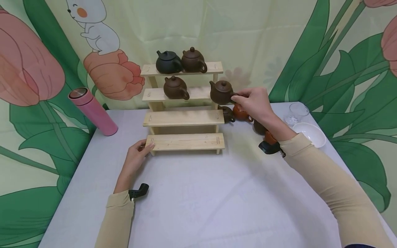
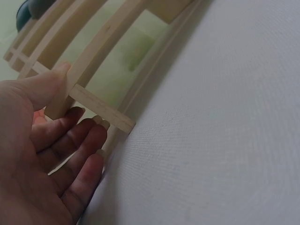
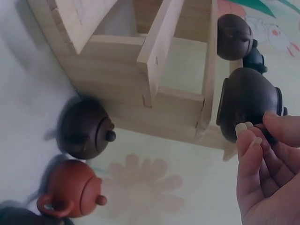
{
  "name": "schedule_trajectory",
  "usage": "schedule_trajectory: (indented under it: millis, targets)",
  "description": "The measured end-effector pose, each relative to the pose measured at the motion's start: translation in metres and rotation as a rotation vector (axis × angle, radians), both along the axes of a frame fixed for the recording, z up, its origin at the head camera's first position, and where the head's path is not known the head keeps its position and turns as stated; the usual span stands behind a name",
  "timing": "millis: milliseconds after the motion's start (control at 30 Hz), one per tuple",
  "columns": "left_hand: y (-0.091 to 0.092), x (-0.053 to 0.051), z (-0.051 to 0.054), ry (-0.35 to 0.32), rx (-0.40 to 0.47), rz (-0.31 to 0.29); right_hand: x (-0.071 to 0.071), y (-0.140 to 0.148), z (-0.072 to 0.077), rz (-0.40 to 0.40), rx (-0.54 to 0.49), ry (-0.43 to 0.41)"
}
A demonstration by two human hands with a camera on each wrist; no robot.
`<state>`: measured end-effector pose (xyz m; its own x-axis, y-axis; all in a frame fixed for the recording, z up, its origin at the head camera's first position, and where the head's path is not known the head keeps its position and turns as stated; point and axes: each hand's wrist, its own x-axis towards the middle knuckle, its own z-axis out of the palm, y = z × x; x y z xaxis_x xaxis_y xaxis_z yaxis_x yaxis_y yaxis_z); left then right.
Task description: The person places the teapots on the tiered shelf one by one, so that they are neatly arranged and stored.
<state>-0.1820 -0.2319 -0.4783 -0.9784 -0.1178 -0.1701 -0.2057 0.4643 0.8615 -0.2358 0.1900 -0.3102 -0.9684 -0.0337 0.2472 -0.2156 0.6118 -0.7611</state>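
The fingers (image 3: 250, 152) of the right hand (image 1: 254, 103) pinch the handle of a dark brown teapot (image 1: 221, 92) at the right end of the wooden rack's (image 1: 183, 118) second-highest shelf; whether its base touches the wood is hard to tell. Its spout, plain in the head view, is out of sight in the right wrist view, where the fingers cover most of the handle. The left hand (image 1: 135, 155) grips the lowest shelf's left end, thumb on top; only the left wrist view shows its other fingers curled below.

On the tabletop (image 1: 192, 193), a small dark teapot (image 3: 84, 129) and an orange teapot (image 3: 72, 187) sit beside the rack, partly covered in the head view but clearer from the right wrist. Two more pots there are mostly hidden by the right forearm. Three teapots stand on the upper shelves. Farther out are a pink flask (image 1: 96, 113), a glass (image 1: 299, 110) and a white bowl (image 1: 311, 134), partly covered by the sleeve.
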Motion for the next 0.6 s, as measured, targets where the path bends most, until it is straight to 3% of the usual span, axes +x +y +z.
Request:
schedule_trajectory:
  millis: [600]
  targets:
    - [-0.001,0.000,-0.001,0.012,0.020,-0.015,-0.030,-0.045,-0.004,0.052,-0.058,0.026]
